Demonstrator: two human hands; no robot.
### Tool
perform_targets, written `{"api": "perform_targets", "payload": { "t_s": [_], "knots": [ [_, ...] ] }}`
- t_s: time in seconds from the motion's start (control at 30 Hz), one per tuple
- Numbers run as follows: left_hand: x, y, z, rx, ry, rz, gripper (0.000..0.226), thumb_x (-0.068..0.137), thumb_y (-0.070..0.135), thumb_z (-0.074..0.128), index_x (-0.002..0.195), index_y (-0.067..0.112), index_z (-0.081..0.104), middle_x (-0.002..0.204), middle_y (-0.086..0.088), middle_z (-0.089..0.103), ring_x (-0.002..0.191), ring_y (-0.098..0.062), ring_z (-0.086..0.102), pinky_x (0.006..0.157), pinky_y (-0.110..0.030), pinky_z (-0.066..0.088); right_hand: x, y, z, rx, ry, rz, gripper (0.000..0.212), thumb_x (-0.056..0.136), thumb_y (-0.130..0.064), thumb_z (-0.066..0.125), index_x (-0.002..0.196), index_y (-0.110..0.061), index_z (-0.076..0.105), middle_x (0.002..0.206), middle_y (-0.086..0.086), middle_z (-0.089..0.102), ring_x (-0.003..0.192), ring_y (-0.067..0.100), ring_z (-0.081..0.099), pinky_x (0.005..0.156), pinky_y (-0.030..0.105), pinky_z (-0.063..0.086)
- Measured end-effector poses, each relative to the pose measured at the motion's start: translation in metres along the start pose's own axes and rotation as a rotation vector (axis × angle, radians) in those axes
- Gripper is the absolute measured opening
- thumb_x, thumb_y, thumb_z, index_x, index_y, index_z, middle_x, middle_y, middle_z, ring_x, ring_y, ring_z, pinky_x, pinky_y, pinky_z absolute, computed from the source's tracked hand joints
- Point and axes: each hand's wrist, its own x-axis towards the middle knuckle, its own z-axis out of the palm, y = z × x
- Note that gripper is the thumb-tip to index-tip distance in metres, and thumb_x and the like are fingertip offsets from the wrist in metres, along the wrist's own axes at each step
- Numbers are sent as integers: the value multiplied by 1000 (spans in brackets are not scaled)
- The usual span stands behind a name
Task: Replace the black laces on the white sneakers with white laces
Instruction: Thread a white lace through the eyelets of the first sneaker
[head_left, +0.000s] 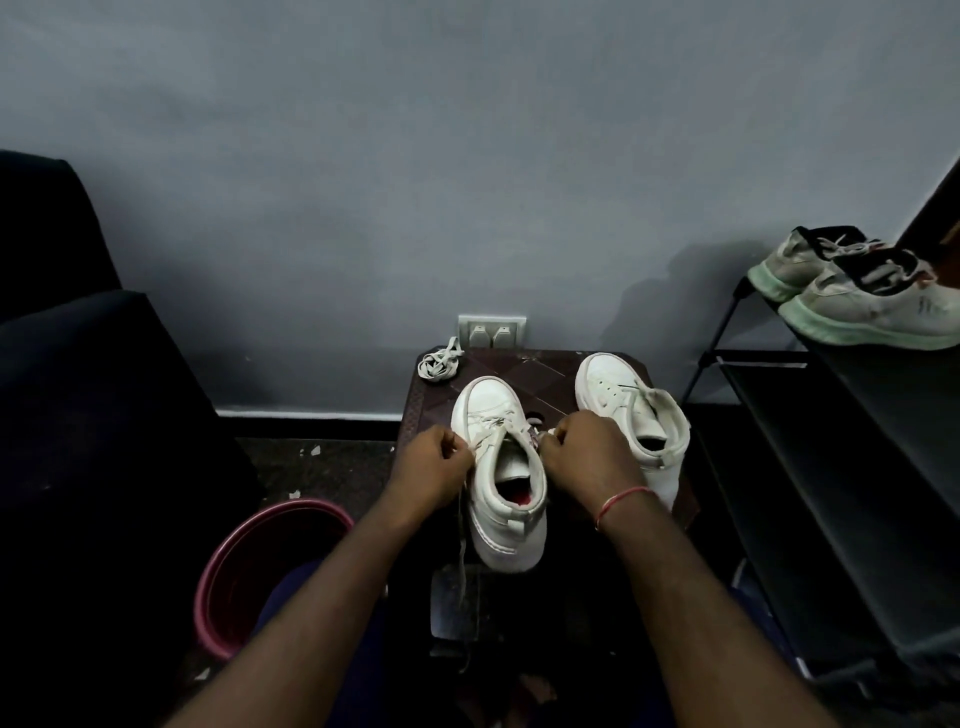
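The desk (524, 371) stood against the wall, directly before the wall socket (492, 331). Two sneakers rested on it, toes toward the wall: the near sneaker (506, 499) left of centre, heel at the front edge, and the far sneaker (631, 410) to its right, set further back. A coiled lace (439, 362) lay on the far left corner.

The left grip (434, 470) sat at the left side of the near sneaker. The right grip (587, 457) sat at its right side, between the sneakers. Each pinched the lace (462, 545); one end hung past the front edge.

A bucket (260, 561) stood on the floor left of the desk. A rack (831, 467) stood to the right, with a pair of shoes (857, 296) on its top shelf.
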Motion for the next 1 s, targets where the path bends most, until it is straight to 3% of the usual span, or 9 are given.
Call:
{"api": "perform_targets", "payload": {
  "t_s": [0.13,0.27,0.4,0.5,0.6,0.7,0.83,0.93,1.0],
  "knots": [
    [4,3,-2,102,-51,-16,22,85,22,62,65,13,58,64,-4,65,57,-17,54,60,-27,43,-3,-9,-15,-24,79,-43,26,90,-29,57,86,-7,69,88,15,70,91,34,64,74,35,49],
    [6,9,-7,42,-71,-55,29,86,14,57,57,9,55,56,-9,58,49,-18,48,54,-26,37,-11,-26,-23,238,70,-167,17,86,-31,66,95,-17,71,89,0,73,86,19,66,81,33,53],
    [3,35,-19,-514,-216,-184,31,94,4,44,65,12,52,58,-8,50,41,-12,44,48,-20,33,-23,-44,-19,385,-73,-195,28,83,-25,69,111,-26,62,80,-13,65,79,8,64,77,32,54],
    [0,63,-30,-975,-261,-270,18,93,2,42,89,10,57,66,-4,57,50,-10,56,53,-23,46,-27,-51,-14,505,-111,-178,38,84,-26,69,119,-29,54,86,-8,68,82,6,64,76,28,52],
    [-2,88,-38,-1278,-225,-259,22,94,-4,39,93,5,59,74,-8,60,56,-12,62,56,-22,55,-33,-56,-13,857,-262,-169,34,89,-27,69,119,-26,52,82,-5,69,64,-2,61,61,15,46],
    [-1,102,-46,-1378,-205,-209,18,92,-4,44,91,5,60,75,-6,61,53,-9,59,46,-17,49,-36,-58,-16,1189,-395,-91,29,94,-13,62,121,-14,50,71,9,64,60,18,62,55,22,51],
    [0,92,-58,-742,-167,80,13,90,12,62,100,6,67,71,3,61,49,-7,41,38,-13,30,-20,-45,-38,1255,-174,-12,16,96,-2,53,110,-9,53,66,7,52,44,10,43,41,23,44],
    [-11,88,-59,-193,-467,323,12,88,19,68,87,7,71,56,12,55,46,1,41,45,-11,32,-10,-41,-53,1093,-127,-77,11,95,-5,57,103,-12,59,72,4,61,42,5,41,38,18,37],
    [-12,83,-53,-78,-492,393,22,92,19,63,73,9,67,46,13,50,41,3,38,44,-12,30,-9,-46,-58,1065,-167,-106,7,95,-5,58,100,-8,61,74,6,62,38,2,39,37,14,33]
  ]
}}
